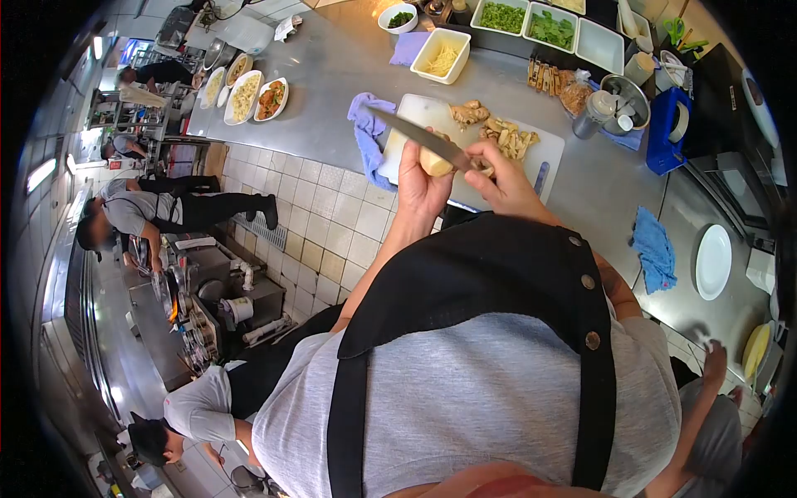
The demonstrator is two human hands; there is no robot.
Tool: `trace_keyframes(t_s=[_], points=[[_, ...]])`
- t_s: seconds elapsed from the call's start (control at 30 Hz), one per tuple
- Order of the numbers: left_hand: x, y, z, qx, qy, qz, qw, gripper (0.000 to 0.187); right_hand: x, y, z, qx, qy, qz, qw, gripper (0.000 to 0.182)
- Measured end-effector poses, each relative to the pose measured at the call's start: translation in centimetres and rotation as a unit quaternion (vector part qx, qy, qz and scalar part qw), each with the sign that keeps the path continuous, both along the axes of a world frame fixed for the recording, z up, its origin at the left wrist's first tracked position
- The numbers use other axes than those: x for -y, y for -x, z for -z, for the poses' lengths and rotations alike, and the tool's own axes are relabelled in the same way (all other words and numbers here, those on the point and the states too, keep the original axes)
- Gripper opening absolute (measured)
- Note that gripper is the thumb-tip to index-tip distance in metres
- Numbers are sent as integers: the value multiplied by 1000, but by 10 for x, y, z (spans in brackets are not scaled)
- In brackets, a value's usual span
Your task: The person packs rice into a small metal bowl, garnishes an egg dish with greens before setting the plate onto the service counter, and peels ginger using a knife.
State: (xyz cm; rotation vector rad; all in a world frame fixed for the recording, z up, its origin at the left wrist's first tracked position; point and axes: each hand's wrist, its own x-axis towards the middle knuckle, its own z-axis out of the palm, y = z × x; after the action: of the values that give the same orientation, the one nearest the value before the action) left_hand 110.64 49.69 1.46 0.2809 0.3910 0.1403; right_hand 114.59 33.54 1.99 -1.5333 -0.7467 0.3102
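My left hand point(422, 184) is wrapped round a pale, peeled piece of ginger point(435, 163), held up over the near edge of a white cutting board point(544, 158). My right hand point(505, 181) grips a knife point(427, 143), its broad blade slanting up and left across the ginger and my left fingertips. On the board behind the hands lie a knob of unpeeled ginger point(469, 113) and a heap of ginger scraps point(513, 138). A purple cloth point(370, 141) lies bunched at the board's left edge.
Behind the board stand a tub of yellow shreds point(442, 58) and tubs of chopped greens point(501, 17). Filled dishes point(271, 100) sit at the left end of the steel counter. Rightward are a blue cloth point(654, 249) and a white plate point(714, 261). Several people work nearby.
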Motion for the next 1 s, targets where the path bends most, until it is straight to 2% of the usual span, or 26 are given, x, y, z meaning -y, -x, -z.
trace_keyframes(t_s=[0.03,0.07,0.17,0.27,0.4,0.5,0.6,0.7,0.9,1.0], points=[[-3,0,7,1,13,-5,1000,28,0,0,-1,33,9,-15,999,38],[-5,1,13,-3,-1,17,1000,40,0,0,-2,67,17,-30,997,40],[6,3,1,-23,-83,19,996,41,-1,8,-16,73,6,-9,997,46],[14,3,-1,-24,-108,-6,994,39,3,7,-19,15,58,-62,996,52],[12,9,-8,-34,-180,-65,981,36,2,9,-21,25,85,-60,994,59],[11,4,-6,2,-176,-112,978,33,3,10,-24,64,95,-62,991,64],[16,4,-8,-21,-349,-136,927,32,-2,10,-13,120,69,-42,989,66],[20,6,-8,9,-408,-189,893,31,-3,10,-10,128,60,-29,990,68],[29,6,-17,-6,-428,-217,877,21,-1,10,-15,122,74,-21,990,70],[26,2,-7,0,-459,-242,855,26,-2,11,-13,125,71,-15,989,70]])
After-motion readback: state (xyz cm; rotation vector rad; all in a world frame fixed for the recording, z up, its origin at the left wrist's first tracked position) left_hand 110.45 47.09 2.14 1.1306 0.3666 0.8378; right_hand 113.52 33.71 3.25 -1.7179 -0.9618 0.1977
